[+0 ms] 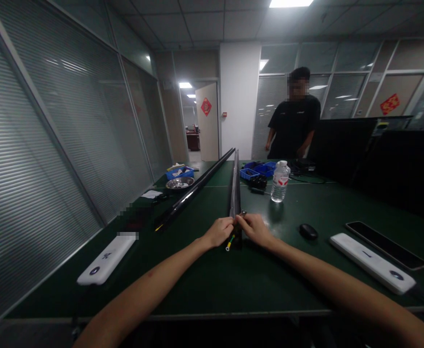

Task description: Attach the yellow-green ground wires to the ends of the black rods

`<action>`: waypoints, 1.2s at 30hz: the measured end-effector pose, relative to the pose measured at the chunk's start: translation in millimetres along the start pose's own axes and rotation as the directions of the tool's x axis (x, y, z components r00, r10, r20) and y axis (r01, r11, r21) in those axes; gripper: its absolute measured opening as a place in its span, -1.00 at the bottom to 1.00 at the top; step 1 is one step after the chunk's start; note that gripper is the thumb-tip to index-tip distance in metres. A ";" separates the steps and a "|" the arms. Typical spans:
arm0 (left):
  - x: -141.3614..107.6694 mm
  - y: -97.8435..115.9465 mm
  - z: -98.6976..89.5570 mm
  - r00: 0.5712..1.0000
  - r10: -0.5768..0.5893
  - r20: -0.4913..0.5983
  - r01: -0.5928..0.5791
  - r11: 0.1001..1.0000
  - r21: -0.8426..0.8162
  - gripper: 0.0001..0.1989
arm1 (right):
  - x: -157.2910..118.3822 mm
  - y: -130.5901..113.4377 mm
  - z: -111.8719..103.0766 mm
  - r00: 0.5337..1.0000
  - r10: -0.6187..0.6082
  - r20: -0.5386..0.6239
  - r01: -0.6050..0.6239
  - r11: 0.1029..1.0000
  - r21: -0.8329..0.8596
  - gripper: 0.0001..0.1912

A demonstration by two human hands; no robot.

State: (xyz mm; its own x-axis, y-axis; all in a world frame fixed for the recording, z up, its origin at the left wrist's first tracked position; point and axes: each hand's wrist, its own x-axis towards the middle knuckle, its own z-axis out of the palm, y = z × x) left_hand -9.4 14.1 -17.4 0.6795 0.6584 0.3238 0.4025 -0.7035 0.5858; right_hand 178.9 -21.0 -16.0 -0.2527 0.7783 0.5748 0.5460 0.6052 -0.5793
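Note:
A long dark rail [235, 188] runs away from me along the green table, its near end between my hands. My left hand [219, 232] is closed at the rail's left side, fingertips pressed at its near end. My right hand [255, 230] pinches the same end from the right, with a small metallic piece at its fingers that I cannot make out. Below the hands, a yellow-green wire with a ring terminal [229, 243] sticks out of the rail. A second long black rail [193, 189] lies slanting to the left, a yellow tip at its near end.
Left stand a metal bowl [180, 183], a blue bin [184, 173] and a white power bank [107, 261]. Right are blue bins [250, 174], a water bottle [280, 181], a mouse [308, 231], another white power bank [373, 262] and a phone [387, 244]. A person [294, 121] stands behind the table.

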 end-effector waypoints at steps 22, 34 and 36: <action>-1.2 1.8 -0.3 1.000 -0.018 0.006 0.018 1.000 -0.010 -0.76 | -5.1 4.1 13.6 0.991 0.007 -0.132 -0.012 0.999 -0.037 -0.47; -0.4 -2.2 0.6 1.000 -0.020 -0.001 0.020 1.000 -0.018 -0.76 | -3.6 7.3 12.8 0.996 -0.013 -0.090 0.012 1.000 -0.012 -0.45; -0.3 -3.2 1.3 1.000 -0.024 -0.003 0.024 1.000 -0.013 -0.76 | -2.1 10.4 10.0 0.999 -0.037 -0.030 0.038 0.999 0.018 -0.46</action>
State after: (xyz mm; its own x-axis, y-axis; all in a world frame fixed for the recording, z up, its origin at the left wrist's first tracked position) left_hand -10.1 15.8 -20.3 0.6681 0.6756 0.3117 0.4104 -0.6840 0.6031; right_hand 177.1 -14.7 -29.0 -0.2486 0.7499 0.6131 0.5214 0.6370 -0.5677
